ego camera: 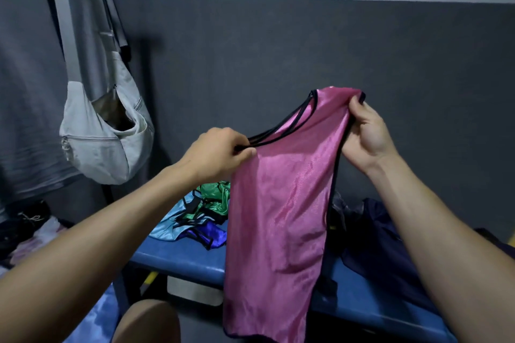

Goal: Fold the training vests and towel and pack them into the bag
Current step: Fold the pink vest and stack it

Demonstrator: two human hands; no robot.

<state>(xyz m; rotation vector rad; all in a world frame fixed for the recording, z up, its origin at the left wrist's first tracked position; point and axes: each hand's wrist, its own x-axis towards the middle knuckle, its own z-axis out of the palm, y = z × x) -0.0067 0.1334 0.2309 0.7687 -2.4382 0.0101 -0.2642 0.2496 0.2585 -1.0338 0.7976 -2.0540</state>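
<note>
A pink mesh training vest [278, 203] with black trim hangs in the air over the blue bench [362, 295]. My left hand [220, 153] pinches its left shoulder straps. My right hand [365, 133] grips the right shoulder, held higher. On the bench behind the vest lies a heap of other vests: green [216, 198], light blue [172, 224] and dark blue [206, 237]. A dark navy cloth [381, 231] lies on the bench to the right, partly hidden by the pink vest and my right arm.
A pale canvas sling bag [106, 136] hangs on the left against grey clothing [28, 92]. Dark items and plastic bags [30, 231] sit low at the left. The dark grey wall [278, 50] stands close behind the bench. My knee [147, 323] shows at the bottom.
</note>
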